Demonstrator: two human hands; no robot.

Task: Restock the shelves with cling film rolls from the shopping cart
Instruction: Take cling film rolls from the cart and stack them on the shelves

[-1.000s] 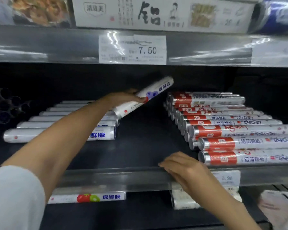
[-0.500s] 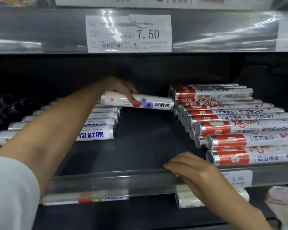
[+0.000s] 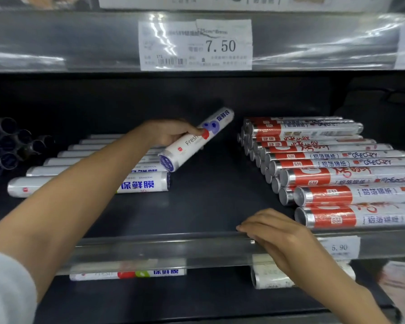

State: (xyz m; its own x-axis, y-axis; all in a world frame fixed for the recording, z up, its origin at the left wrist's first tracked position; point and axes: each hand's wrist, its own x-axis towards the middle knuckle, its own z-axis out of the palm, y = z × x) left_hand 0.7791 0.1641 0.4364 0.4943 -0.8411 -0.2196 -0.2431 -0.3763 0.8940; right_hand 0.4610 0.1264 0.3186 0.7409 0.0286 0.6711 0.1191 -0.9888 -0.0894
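Note:
My left hand (image 3: 171,133) grips a white cling film roll (image 3: 193,142) with blue and red print, held slanted above the dark shelf (image 3: 197,202), its far end raised toward the back right. Just left of it lies a row of several white cling film rolls (image 3: 138,185) on the shelf, partly hidden by my left forearm. My right hand (image 3: 276,232) rests on the shelf's clear front rail (image 3: 173,251), fingers laid over its edge and holding nothing. The shopping cart is out of view.
Several red and silver foil rolls (image 3: 337,176) fill the shelf's right side. Dark tube ends (image 3: 5,146) are stacked at the far left. A 7.50 price label (image 3: 197,45) hangs on the shelf above. More rolls (image 3: 126,274) lie on the shelf below.
The roll in my left hand has swung from lying level to slanting, its near end now lowered over the white row. My right hand stays on the rail.

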